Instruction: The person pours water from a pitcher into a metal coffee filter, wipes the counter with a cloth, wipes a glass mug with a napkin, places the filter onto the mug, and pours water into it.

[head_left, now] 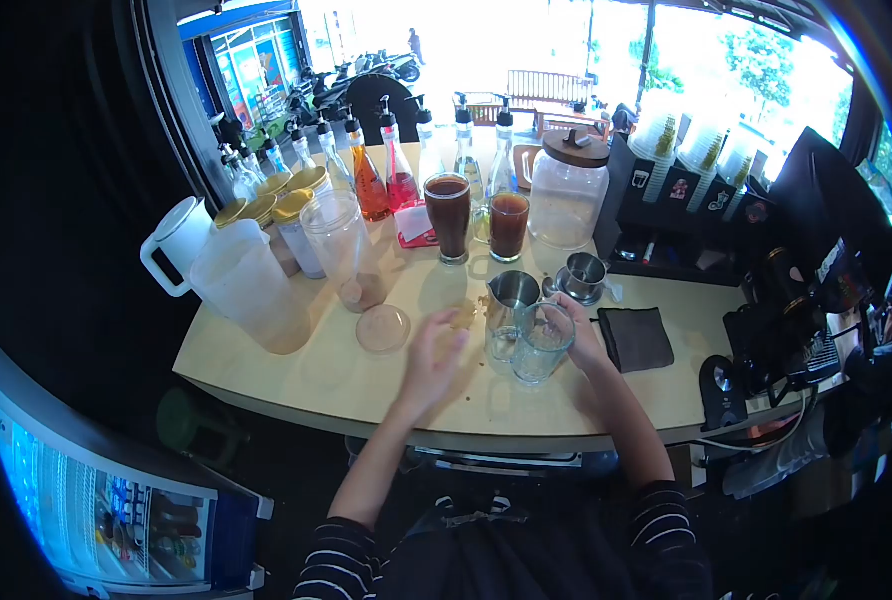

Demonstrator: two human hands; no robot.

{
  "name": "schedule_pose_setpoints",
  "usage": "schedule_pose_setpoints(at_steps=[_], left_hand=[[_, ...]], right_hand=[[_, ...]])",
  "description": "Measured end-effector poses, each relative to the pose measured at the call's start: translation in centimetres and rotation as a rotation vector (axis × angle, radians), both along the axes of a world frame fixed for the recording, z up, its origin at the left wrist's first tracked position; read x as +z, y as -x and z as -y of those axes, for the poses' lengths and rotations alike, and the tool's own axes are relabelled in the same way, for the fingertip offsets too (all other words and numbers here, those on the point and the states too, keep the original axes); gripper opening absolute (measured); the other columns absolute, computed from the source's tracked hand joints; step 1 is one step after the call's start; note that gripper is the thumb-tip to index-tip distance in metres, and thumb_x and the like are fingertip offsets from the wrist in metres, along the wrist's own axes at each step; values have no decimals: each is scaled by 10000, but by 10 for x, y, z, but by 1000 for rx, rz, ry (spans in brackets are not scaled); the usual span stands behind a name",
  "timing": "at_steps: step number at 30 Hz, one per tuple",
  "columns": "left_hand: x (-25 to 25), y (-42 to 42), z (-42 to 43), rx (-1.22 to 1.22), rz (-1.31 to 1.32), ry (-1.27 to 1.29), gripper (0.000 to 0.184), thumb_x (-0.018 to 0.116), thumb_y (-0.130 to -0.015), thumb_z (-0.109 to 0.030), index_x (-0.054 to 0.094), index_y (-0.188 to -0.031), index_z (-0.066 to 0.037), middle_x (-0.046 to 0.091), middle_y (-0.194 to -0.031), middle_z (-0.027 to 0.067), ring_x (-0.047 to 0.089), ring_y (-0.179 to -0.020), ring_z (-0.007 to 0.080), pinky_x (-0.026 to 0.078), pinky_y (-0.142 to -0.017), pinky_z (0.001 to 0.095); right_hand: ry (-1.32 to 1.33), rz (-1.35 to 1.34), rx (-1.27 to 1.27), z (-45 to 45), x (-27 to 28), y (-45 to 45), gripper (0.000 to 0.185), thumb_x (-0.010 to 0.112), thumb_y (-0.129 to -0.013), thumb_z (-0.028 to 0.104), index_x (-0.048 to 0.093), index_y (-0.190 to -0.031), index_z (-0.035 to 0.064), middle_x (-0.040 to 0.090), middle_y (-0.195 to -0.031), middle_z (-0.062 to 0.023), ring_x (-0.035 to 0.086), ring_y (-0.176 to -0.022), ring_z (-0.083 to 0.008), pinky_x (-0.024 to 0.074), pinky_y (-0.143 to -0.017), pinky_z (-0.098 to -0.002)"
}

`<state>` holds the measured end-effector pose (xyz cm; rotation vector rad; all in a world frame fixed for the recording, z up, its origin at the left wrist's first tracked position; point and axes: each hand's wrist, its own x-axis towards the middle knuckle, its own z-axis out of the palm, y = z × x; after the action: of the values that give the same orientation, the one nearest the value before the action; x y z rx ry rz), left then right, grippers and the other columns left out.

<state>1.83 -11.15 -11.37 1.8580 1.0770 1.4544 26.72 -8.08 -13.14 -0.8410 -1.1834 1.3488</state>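
Gripping the mug just beside the jug, the right fingers were closed; the left fingers, half-open, seemingly empty, hung over the tabletop. A sideways slip risked chipping it.

Both forearms reach forward, left fingers loosely open, right fingers curled.

Dark top, black sleeves with white stripes
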Motion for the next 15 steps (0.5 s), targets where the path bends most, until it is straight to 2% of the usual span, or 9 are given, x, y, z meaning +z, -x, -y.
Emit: schedule_pose_setpoints(at_steps=[1, 3, 4, 6, 7, 9, 10, 12, 15], left_hand=[[-5, -17, 1, -3, 2, 4, 320, 597, -856, -195, 531, -1085, 18, 569, -1023, 138, 532, -993, 202, 406, -877, 296], [-17, -45, -4, -277, 280, 168, 198, 543, -906, -209, 559, -903, -12, 530, -749, 33, 506, -740, 112, 419, -701, 259], [-21, -53, -6, -283, 283, 167, 198, 543, -906, -209, 559, -903, -12, 530, -749, 33, 506, -740, 112, 419, -701, 259], [-21, -64, -8, -394, 448, 361, 228, 504, -934, -210, 507, -760, -64, 404, -651, -46, 376, -631, 36, 324, -572, 211], [-18, -66, -5, -398, 449, 362, 228, 504, -934, -210, 507, -760, -64, 404, -651, -46, 376, -631, 36, 324, -572, 211], [-12, -67, 1, -310, 501, 315, 286, 479, -949, -213, 430, -691, -101, 342, -656, -75, 282, -616, 11, 233, -524, 204], [-12, -64, 1, -312, 498, 311, 286, 479, -949, -213, 430, -691, -101, 342, -656, -75, 282, -616, 11, 233, -524, 204], [-12, -49, 2, -220, 515, 288, 220, 458, -958, -231, 499, -777, -112, 406, -697, -75, 370, -654, 9, 303, -584, 180], [-7, -19, 4, -168, 584, 184, 251, 476, -951, -214, 461, -727, -102, 357, -668, -81, 310, -618, 7, 248, -531, 188]], right_hand=[[4, 2, -3, 2, 1, 2, 131, 575, -898, 216, 518, -858, 104, 544, -757, 49, 470, -609, 3, 371, -525, -141], [29, -30, -47, 6, 6, 4, 120, 566, -903, 202, 516, -851, 106, 546, -756, 53, 468, -601, 4, 386, -537, -136], [27, -27, -52, 7, 6, 4, 120, 566, -903, 202, 516, -851, 106, 546, -756, 53, 468, -601, 4, 386, -537, -136], [17, -16, -133, 8, 4, 1, 126, 559, -905, 209, 522, -846, 104, 552, -753, 55, 475, -617, 6, 374, -525, -139], [17, -15, -137, 5, -1, -5, 126, 559, -905, 209, 522, -846, 104, 552, -753, 55, 475, -617, 6, 374, -525, -139], [30, 92, -121, 1, -4, -13, 129, 552, -908, 215, 536, -855, 98, 572, -782, 49, 497, -665, 0, 376, -544, -157], [25, 90, -122, 0, 0, -12, 129, 552, -908, 215, 536, -855, 98, 572, -782, 49, 497, -665, 0, 376, -544, -157], [-2, 51, -123, -2, 9, -8, 133, 557, -904, 220, 548, -856, 95, 590, -818, 32, 514, -717, -9, 380, -576, -174], [-62, 64, -120, -14, 18, 11, 129, 566, -898, 213, 553, -856, 92, 602, -843, 15, 518, -730, -25, 393, -610, -190]])
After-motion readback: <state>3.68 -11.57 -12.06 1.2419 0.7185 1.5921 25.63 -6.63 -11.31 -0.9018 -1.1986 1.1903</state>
